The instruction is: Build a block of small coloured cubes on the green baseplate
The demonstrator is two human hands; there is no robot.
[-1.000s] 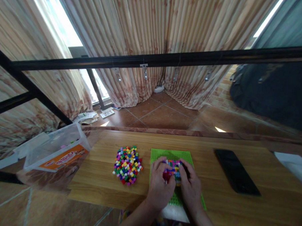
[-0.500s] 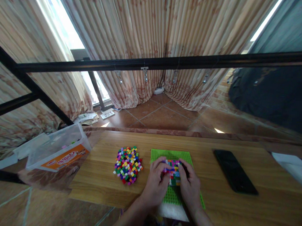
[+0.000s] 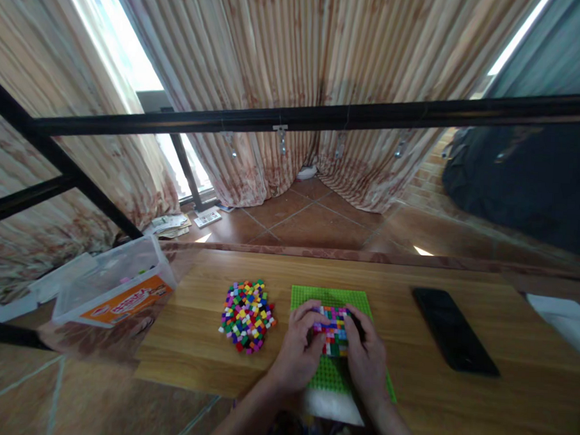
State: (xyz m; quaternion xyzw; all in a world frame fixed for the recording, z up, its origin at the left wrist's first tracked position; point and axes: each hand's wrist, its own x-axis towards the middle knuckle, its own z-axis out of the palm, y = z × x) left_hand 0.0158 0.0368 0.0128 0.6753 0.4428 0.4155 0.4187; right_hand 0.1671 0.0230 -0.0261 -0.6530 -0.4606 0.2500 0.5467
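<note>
A block of small multicoloured bricks (image 3: 334,330), set in rows, is between my two hands over a green studded baseplate (image 3: 329,295). My left hand (image 3: 301,343) curls round the block's left side, thumb and fingers pressed to it. From the right, my right hand (image 3: 367,349) grips the opposite edge with its thumb on top. Whether the block is fixed to the baseplate is hidden by my hands. A heap of loose small bricks (image 3: 248,315) in many colours lies on the wooden table to the left of my left hand.
A black phone (image 3: 453,330) lies on the wooden table (image 3: 192,361) to the right. Beyond the table's left end stands a clear plastic box (image 3: 119,280) with an orange label. A black metal rail (image 3: 304,120) crosses in front of the curtains. White paper (image 3: 562,319) lies far right.
Both hands keep their hold on the brick block, with almost no movement. The whole view has shifted very slightly.
</note>
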